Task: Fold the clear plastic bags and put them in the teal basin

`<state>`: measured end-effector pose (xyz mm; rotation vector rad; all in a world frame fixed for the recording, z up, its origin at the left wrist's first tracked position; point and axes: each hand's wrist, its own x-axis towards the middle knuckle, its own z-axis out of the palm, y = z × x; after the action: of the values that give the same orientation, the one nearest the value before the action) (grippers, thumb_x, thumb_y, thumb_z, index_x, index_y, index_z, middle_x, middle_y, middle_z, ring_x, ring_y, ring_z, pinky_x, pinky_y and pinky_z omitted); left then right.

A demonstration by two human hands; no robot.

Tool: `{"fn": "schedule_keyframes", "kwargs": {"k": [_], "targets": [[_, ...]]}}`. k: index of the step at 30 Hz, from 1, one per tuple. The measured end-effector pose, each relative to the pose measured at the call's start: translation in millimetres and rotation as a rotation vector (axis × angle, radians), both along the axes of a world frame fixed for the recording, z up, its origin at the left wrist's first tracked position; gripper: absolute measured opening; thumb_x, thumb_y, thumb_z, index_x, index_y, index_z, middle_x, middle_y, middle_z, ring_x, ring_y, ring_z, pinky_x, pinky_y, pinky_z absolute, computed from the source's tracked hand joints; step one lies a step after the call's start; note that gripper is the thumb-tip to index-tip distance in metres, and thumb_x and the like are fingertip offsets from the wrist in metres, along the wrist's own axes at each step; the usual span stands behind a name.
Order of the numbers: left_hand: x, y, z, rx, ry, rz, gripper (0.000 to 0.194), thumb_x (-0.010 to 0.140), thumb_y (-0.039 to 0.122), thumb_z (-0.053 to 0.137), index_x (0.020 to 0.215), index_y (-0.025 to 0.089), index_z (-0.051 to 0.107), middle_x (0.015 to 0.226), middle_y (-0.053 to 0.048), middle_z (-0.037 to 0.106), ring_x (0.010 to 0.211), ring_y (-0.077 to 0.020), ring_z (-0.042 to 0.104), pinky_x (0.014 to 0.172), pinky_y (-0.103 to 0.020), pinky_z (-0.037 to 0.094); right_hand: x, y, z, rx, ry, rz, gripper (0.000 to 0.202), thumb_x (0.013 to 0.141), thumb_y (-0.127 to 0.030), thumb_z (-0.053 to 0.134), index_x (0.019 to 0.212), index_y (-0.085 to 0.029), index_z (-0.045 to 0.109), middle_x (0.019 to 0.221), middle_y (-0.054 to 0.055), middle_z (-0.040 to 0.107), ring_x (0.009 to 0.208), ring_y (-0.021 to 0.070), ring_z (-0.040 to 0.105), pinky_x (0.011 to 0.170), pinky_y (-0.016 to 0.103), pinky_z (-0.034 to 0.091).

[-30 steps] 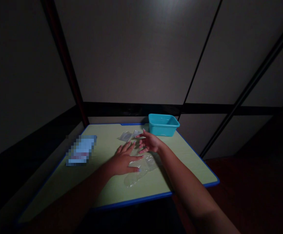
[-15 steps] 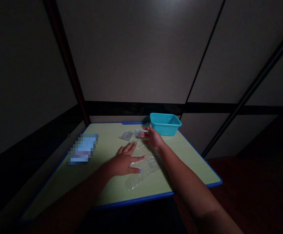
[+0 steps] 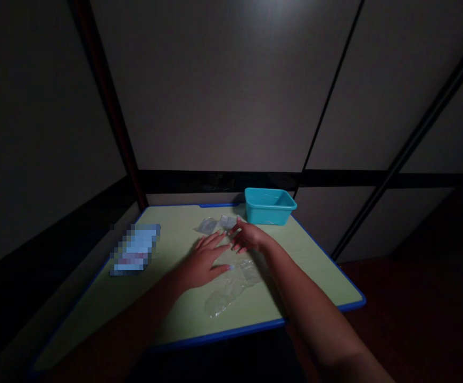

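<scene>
My left hand (image 3: 203, 261) lies low over the table with its fingers stretched forward, palm down and nothing in its grasp. Close to its fingertips is my right hand (image 3: 248, 236), turned sideways with loosely bent, parted fingers; I see nothing held in it. In front of both hands lie two small clear plastic packets with grey contents, a left packet (image 3: 206, 226) and a right packet (image 3: 227, 220). Nearer to me a crumpled clear plastic bag (image 3: 227, 295) rests between my forearms, partly behind my left thumb. Whether either hand touches plastic is hard to tell.
A turquoise plastic basket (image 3: 269, 214) stands at the back right of the pale yellow-green table (image 3: 315, 276), which has a blue edge. On the left lies a pixelated light-blue flat object (image 3: 138, 247). Wall panels (image 3: 223, 106) rise right behind the table.
My right hand has lowered and turned towards my left hand, its fingers now near the left fingertips. My left hand has barely moved. The view has tilted slightly.
</scene>
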<state>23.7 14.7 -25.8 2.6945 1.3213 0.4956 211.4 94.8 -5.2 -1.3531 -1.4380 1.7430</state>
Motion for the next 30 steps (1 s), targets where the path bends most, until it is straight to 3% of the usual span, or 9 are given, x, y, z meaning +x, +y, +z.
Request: {"fn": "schedule_keyframes", "kwargs": {"k": [8, 14, 17, 24, 27, 30], "targets": [[0, 0, 0.6, 0.087, 0.007, 0.090, 0.058, 0.082, 0.054, 0.051, 0.133, 0.026, 0.045, 0.150, -0.010, 0.022, 0.139, -0.0300, 0.010, 0.108, -0.056, 0.007, 0, 1, -10.2, -0.030, -0.013, 0.062, 0.051, 0.092, -0.055, 0.022, 0.103, -0.014, 0.051, 0.072, 0.003, 0.054, 0.043, 0.0135, 0.060, 0.036, 0.026, 0.049], [-1, 2, -5.7, -0.143, 0.081, 0.015, 0.065, 0.083, 0.057, 0.047, 0.139, 0.025, 0.036, 0.150, -0.012, 0.021, 0.139, -0.0266, 0.012, 0.108, -0.054, 0.008, 1, -4, -6.8, -0.035, 0.062, 0.085, 0.067, 0.088, -0.063, 0.007, 0.122, -0.016, 0.042, 0.080, 0.005, 0.054, 0.044, 0.0145, 0.060, 0.038, 0.029, 0.049], [-1, 4, -9.8, -0.177, 0.089, 0.009, 0.065, 0.083, 0.056, 0.046, 0.140, 0.027, 0.032, 0.150, -0.011, 0.022, 0.139, -0.0253, 0.015, 0.108, -0.055, 0.007, 3, -4, -3.0, -0.017, 0.096, 0.099, 0.071, 0.086, -0.065, 0.001, 0.126, -0.020, 0.039, 0.083, 0.005, 0.056, 0.043, 0.0132, 0.059, 0.037, 0.026, 0.047], [-10, 9, 6.0, -0.015, -0.033, 0.273, 0.050, 0.089, 0.045, 0.039, 0.133, 0.021, 0.043, 0.147, -0.013, 0.029, 0.135, -0.0250, 0.028, 0.106, -0.052, 0.021, 10, 1, 0.0, 0.066, 0.155, 0.075, 0.070, 0.088, -0.063, 0.002, 0.109, -0.017, 0.050, 0.074, 0.004, 0.062, 0.038, 0.0094, 0.047, 0.034, 0.020, 0.037], [-16, 12, 12.6, -0.003, -0.069, 0.347, 0.051, 0.088, 0.046, 0.041, 0.133, 0.021, 0.042, 0.148, -0.013, 0.027, 0.136, -0.0269, 0.024, 0.105, -0.054, 0.022, 12, 0, 1.4, 0.064, 0.157, 0.087, 0.073, 0.087, -0.064, -0.001, 0.110, -0.018, 0.051, 0.072, 0.004, 0.063, 0.037, 0.0099, 0.045, 0.034, 0.021, 0.036], [-19, 14, 10.9, -0.072, -0.015, 0.330, 0.056, 0.085, 0.050, 0.045, 0.134, 0.023, 0.042, 0.150, -0.012, 0.023, 0.138, -0.0295, 0.016, 0.104, -0.058, 0.020, 12, -1, 0.5, 0.043, 0.138, 0.096, 0.074, 0.086, -0.065, -0.001, 0.110, -0.018, 0.050, 0.071, 0.004, 0.063, 0.037, 0.0106, 0.046, 0.035, 0.022, 0.038]]}}
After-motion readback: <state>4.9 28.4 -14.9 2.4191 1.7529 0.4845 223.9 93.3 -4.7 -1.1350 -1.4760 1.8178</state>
